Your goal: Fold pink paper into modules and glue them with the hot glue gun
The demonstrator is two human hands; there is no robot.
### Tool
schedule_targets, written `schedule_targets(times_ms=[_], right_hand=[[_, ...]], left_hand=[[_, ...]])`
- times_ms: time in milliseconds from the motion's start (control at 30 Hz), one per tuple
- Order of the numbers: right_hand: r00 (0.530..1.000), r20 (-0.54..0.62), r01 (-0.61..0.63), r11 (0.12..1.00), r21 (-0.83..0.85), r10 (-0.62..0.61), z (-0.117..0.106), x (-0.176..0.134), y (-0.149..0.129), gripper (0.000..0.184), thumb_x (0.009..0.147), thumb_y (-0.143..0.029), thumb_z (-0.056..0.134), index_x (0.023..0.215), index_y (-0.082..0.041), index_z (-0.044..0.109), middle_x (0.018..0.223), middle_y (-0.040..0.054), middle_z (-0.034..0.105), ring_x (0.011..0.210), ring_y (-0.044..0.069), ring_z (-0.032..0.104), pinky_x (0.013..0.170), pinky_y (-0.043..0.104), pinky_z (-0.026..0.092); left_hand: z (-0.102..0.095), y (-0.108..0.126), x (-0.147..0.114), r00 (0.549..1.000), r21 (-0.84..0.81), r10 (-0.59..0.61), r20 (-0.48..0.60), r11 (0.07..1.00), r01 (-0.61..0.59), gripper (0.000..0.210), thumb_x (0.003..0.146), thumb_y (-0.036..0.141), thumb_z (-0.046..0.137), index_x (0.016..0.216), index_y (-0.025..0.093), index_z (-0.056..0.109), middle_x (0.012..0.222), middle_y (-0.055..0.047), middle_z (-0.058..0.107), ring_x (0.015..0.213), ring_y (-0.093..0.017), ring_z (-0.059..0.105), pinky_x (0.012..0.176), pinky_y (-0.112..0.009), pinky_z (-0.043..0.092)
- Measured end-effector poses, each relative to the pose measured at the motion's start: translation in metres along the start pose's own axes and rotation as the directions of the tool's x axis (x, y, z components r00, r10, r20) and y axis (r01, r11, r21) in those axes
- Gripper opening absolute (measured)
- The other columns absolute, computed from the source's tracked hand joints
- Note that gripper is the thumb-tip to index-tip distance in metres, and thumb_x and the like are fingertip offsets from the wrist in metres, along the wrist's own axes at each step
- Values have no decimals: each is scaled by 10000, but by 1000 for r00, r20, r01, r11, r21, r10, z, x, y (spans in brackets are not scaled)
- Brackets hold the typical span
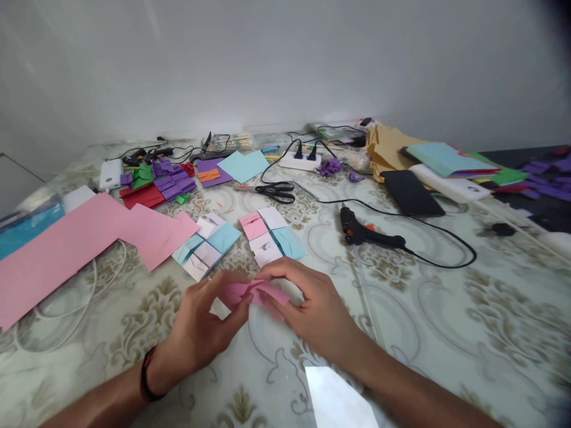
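Between my two hands is a small folded piece of pink paper [272, 292], held just above the patterned tablecloth. My left hand [203, 315] pinches its left side between thumb and fingers. On the other side, my right hand [312, 303] grips the right part, thumb below and fingers over the top edge. Just beyond my hands lie two groups of folded paper squares in pink, white and light blue: one on the left [207, 245], one on the right [272, 236]. Part of the pink paper is hidden behind my fingers.
Large pink sheets [71, 244] spread across the left. Black scissors [274, 191] and a glue gun [370, 232] with its cord lie farther back, near a white power strip [300, 160]. A phone [413, 193] and coloured paper [450, 159] sit at right. White paper [339, 398] lies near me.
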State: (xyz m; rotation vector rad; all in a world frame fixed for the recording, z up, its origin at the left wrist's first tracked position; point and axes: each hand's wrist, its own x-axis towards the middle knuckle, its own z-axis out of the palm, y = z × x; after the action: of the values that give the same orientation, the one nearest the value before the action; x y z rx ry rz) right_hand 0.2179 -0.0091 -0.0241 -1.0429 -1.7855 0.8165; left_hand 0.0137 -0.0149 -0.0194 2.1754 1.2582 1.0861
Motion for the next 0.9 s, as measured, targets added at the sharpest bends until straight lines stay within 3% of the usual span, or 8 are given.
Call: schedule_targets(times_ms=[133, 233, 300, 433, 533, 667, 800, 900], right_hand=[[1000, -23, -11, 999, -39, 10, 0, -1, 0, 177, 921, -93, 680, 1028, -233, 700, 977, -4, 781, 890, 153, 746, 825, 265, 577], [1000, -17, -2, 997, -71, 1, 2, -3, 0, 226, 898, -56, 662, 1038, -230, 695, 993, -1, 793, 916, 162, 758, 843, 273, 587], [1000, 4, -6, 996, -88, 6, 4, -4, 0, 249, 885, -41, 663, 1048, -227, 695, 1002, 1, 799, 930, 167, 762, 858, 277, 592], [998, 54, -34, 995, -93, 39, 4, -3, 0, 282, 887, -58, 682, 1100, -242, 695, 1034, 3, 798, 946, 177, 764, 893, 305, 604], [999, 37, 21, 996, -91, -18, -4, 0, -1, 276, 943, -178, 705, 1207, -247, 667, 1121, 45, 769, 1021, 200, 746, 927, 341, 608], [993, 64, 106, 984, -142, -98, -17, 5, -1, 253, 1005, -203, 652, 1256, -235, 648, 1163, 64, 756, 1058, 195, 737, 950, 337, 605], [969, 213, 166, 972, -165, -130, -20, 5, 0, 276, 1060, -129, 501, 1266, -224, 658, 1199, 65, 762, 1082, 186, 738, 949, 336, 608], [948, 293, 176, 971, -161, -124, -16, 3, 2, 274, 1078, -171, 497, 1271, -234, 682, 1255, 82, 740, 1128, 208, 730, 978, 369, 606]], left_hand=[[-1, 3, 2, 997, -31, -44, 66, 998, 46, 214, 914, 188, 713, 1121, 240, 736, 885, 11, 806, 671, -124, 718, 656, -222, 562], [-3, 5, 4, 986, -79, -107, 129, 990, 117, 144, 903, 226, 730, 1045, 231, 759, 916, 6, 818, 770, -144, 743, 729, -233, 559], [-3, 5, 6, 971, -79, -178, 161, 978, 192, 95, 883, 209, 711, 962, 211, 765, 831, 16, 794, 720, -136, 710, 700, -228, 529], [-4, 0, 7, 882, -143, -332, 334, 908, 395, 144, 876, 191, 610, 790, 178, 725, 714, 18, 692, 689, -131, 609, 674, -236, 462], [-4, -8, 8, 807, -261, -415, 420, 797, 546, 226, 922, 312, 613, 751, 168, 641, 650, 35, 553, 613, -110, 468, 572, -234, 357], [-4, -17, 10, 796, -312, -459, 396, 748, 586, 365, 959, 423, 618, 699, 176, 551, 599, 65, 390, 556, -91, 318, 514, -249, 232], [-4, -21, 10, 794, -251, -487, 364, 770, 587, 391, 970, 421, 601, 674, 167, 572, 585, 47, 450, 553, -96, 353, 518, -259, 237], [-3, -21, 10, 798, -210, -499, 338, 786, 581, 374, 963, 422, 597, 695, 161, 613, 581, 38, 479, 558, -103, 377, 522, -258, 253]])
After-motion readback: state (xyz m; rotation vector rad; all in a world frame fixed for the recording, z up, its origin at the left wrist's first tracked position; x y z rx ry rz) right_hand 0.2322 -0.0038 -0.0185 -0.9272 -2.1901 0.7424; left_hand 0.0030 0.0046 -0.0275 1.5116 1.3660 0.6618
